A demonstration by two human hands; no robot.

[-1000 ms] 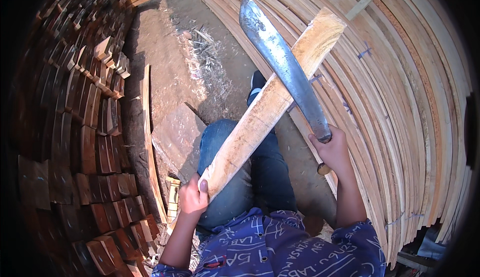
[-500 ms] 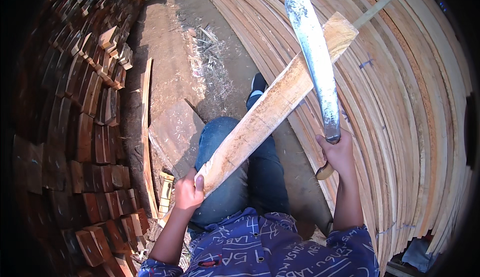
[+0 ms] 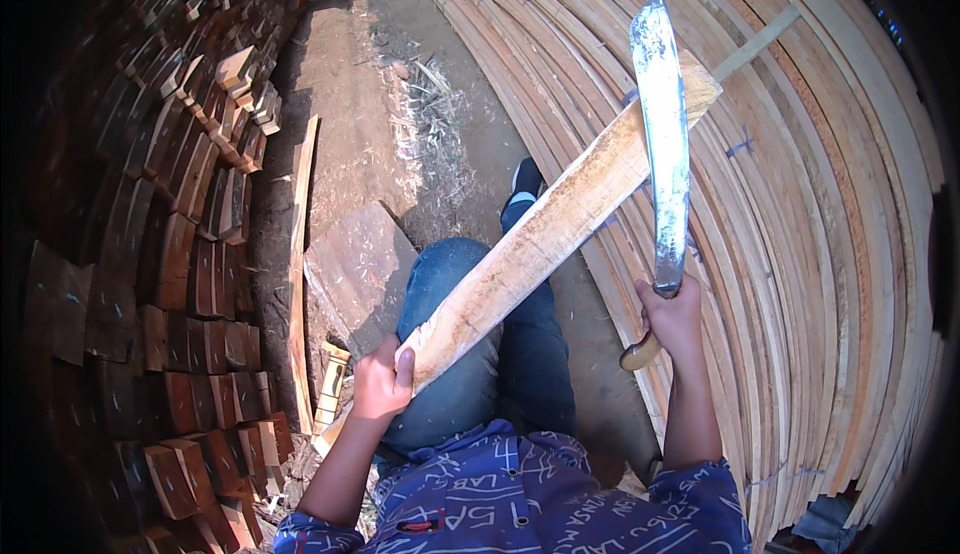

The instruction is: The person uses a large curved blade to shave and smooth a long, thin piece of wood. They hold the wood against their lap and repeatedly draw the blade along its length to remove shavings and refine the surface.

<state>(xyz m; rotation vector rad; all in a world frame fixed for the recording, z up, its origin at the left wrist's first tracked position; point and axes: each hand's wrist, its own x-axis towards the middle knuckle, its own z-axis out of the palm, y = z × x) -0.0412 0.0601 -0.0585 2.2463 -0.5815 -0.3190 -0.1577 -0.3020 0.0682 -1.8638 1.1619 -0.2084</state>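
Observation:
A long, rough-faced wooden board [image 3: 548, 216] slants up to the right across my knees. My left hand [image 3: 382, 382] grips its near end, thumb lying on the face. In my right hand [image 3: 672, 316] is a machete [image 3: 664, 144], its wide shiny blade pointing up and away from me. The blade passes over the board's far part; whether the two touch I cannot tell. The machete's curved handle end sticks out below my right fist.
Stacked dark timber blocks [image 3: 190, 284] rise on the left. Long pale planks [image 3: 800, 254] lie piled along the right. A flat slab [image 3: 358, 264], a thin wood strip [image 3: 302, 274] and shavings [image 3: 435, 104] lie on the ground ahead.
The machete has shifted right and a little nearer to me, its blade now more upright and crossing the board closer to its far end. My left hand keeps its hold on the board.

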